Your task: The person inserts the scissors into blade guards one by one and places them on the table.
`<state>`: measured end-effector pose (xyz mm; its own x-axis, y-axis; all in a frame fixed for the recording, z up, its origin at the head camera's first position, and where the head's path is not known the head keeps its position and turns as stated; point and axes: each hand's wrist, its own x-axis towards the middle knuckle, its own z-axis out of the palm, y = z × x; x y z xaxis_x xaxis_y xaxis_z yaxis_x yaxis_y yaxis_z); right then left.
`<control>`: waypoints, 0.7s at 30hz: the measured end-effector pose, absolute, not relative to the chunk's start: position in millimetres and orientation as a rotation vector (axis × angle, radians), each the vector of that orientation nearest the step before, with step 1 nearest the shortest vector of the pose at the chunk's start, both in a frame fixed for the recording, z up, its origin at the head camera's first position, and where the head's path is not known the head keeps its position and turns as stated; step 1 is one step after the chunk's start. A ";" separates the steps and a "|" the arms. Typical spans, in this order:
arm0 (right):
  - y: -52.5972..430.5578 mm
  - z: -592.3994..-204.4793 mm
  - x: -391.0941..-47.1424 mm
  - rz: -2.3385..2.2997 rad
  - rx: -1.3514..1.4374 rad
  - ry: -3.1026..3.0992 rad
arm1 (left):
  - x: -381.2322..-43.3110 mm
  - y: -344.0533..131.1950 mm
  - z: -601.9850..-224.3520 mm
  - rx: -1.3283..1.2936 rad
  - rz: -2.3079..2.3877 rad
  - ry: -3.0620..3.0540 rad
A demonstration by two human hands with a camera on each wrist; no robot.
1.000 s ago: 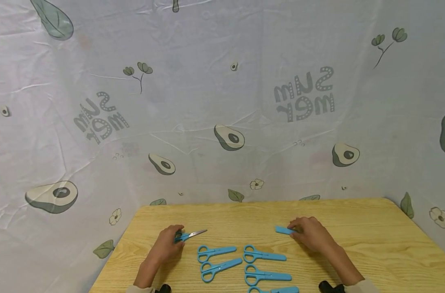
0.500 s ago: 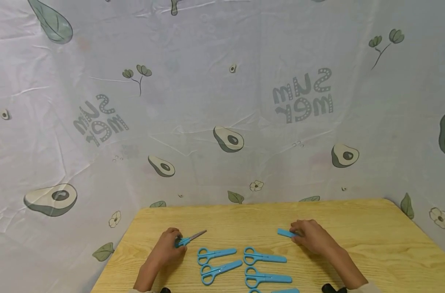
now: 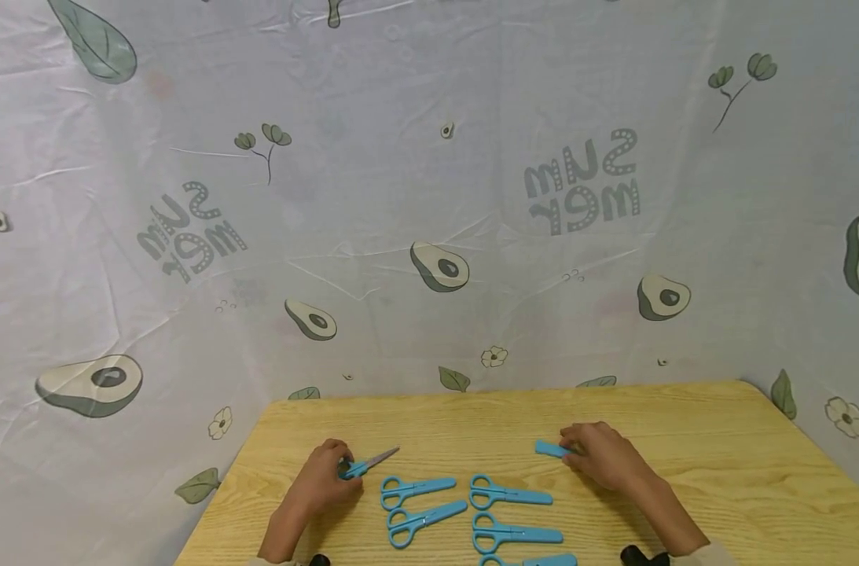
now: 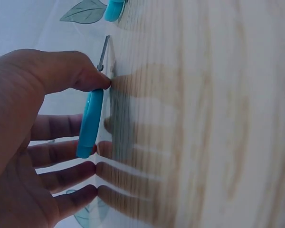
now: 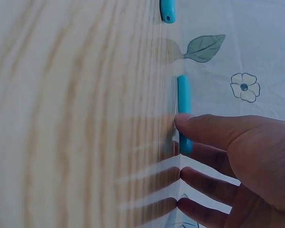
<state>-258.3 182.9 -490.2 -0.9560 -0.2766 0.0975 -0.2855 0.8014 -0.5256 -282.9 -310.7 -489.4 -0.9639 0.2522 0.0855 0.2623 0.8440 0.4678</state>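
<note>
Near the table's left side, my left hand [image 3: 323,477] pinches the handles of blue scissors [image 3: 358,469]. Their bare metal blades point right, close over the wood. In the left wrist view the thumb lies on the near side of the blue handle [image 4: 91,121], with fingers behind it and fingertips at the tabletop. Farther right, my right hand [image 3: 604,456] grips one end of a flat blue scissors cover [image 3: 551,449]. The right wrist view has that cover [image 5: 184,92] between thumb and index finger, the other fingertips down at the table.
Between the hands lie several blue scissors with their blades covered. Two are in a left column, the upper pair [image 3: 418,488] above the lower pair [image 3: 429,517]; others [image 3: 517,534] form a right column, the nearest cut off by the frame. A printed cloth [image 3: 372,236] hangs behind the wooden table [image 3: 471,417].
Over the second, my left hand has drawn slightly nearer with the scissors, and my right hand has shifted a little right with the cover. Both grips stay the same.
</note>
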 end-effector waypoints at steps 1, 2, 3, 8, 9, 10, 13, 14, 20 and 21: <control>182.8 -490.1 -258.0 0.861 0.446 -2.965 | -282.8 -310.5 -489.7 -0.415 -0.765 -2.996; 182.9 -490.2 -257.8 0.852 0.424 -2.964 | -282.8 -310.3 -490.0 -0.407 -0.759 -2.997; 183.3 -490.5 -257.5 0.841 0.407 -2.961 | -282.7 -310.0 -490.2 -0.410 -0.759 -2.991; 188.0 -491.0 -256.1 0.801 0.346 -2.932 | -282.7 -308.5 -490.1 -0.412 -0.724 -2.954; 189.2 -490.8 -255.7 0.796 0.340 -2.927 | -282.5 -308.3 -489.8 -0.411 -0.721 -2.948; 190.6 -490.6 -255.3 0.797 0.340 -2.923 | -282.2 -308.3 -489.4 -0.406 -0.717 -2.945; 195.0 -489.9 -253.5 0.850 0.334 -2.917 | -280.9 -309.4 -488.1 -0.381 -0.720 -2.937; 196.2 -489.4 -252.5 0.882 0.330 -2.913 | -280.7 -310.3 -487.7 -0.371 -0.729 -2.930; 204.4 -486.3 -248.6 1.053 0.348 -2.841 | -281.0 -317.4 -483.1 -0.324 -0.902 -2.858; 206.0 -486.1 -248.2 1.070 0.346 -2.833 | -281.0 -318.5 -482.1 -0.314 -0.940 -2.853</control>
<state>-248.2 206.0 -486.1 -0.9700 -0.1777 0.1659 -0.2429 0.7284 -0.6406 -281.0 -318.5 -482.1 -0.9710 0.1582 0.1793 0.2338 0.7855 0.5730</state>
